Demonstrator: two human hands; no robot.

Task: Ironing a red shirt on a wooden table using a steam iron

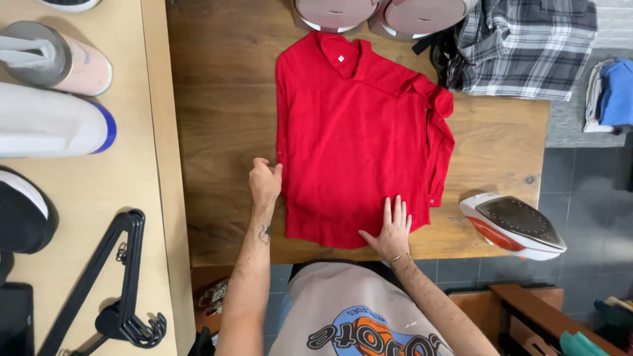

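Folding red shirt (359, 142), lying collar-away on wooden table (217, 99). Left hand (265, 182) fingers curled, pinching left side edge. Right hand (393, 229) flat, fingers spread, pressing hem. Judged: side fold in progress; next needs edge carried inward, hem kept pinned. Iron (513, 225) well clear at right.

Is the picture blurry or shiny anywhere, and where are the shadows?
Head view: mostly sharp, with even, soft light. The red shirt shows crisp folds. The left hand and right hand cast only faint shadows. The iron soleplate has a dull sheen, no strong glare. The table edges bow slightly, a wide-lens effect.
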